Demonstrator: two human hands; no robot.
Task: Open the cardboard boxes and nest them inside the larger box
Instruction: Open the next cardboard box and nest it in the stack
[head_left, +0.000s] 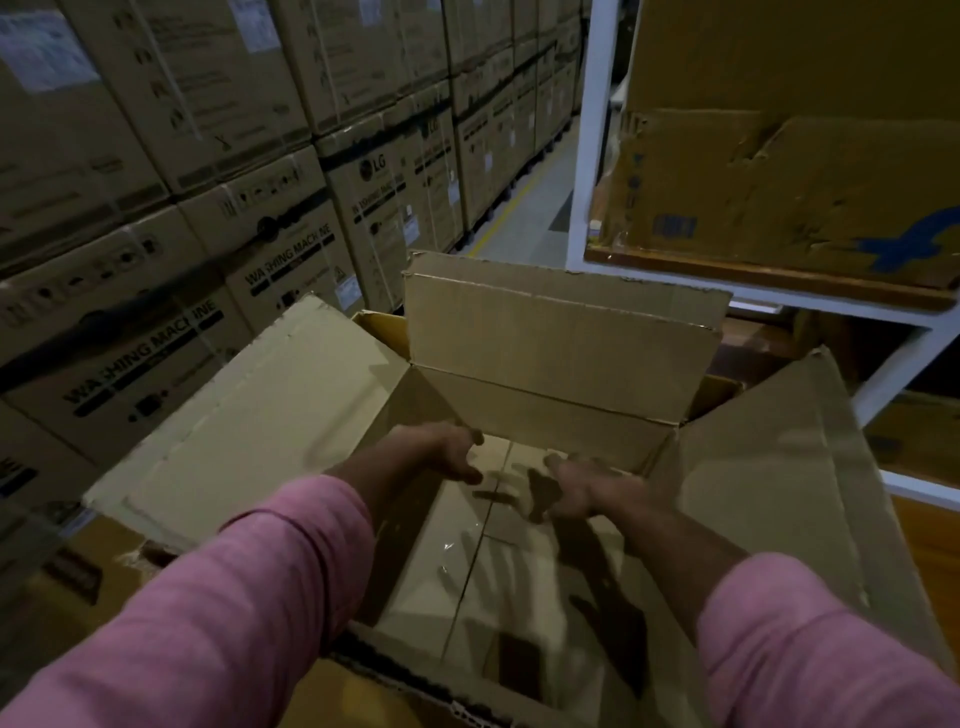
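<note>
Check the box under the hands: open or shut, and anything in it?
Open. The cardboard box has its flaps spread outward and the far one upright; its taped bottom shows bare. Both hands, left and right, reach inside holding nothing.

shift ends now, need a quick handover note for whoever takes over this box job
Left hand: open, holds nothing, reaching into the open box.
Right hand: open, holds nothing, also inside it.
The box stands in front with flaps spread; its taped floor shows bare.
Done: this box is opened.
Left: whether it sits inside a larger box cannot be told; open and nest any others.
</note>
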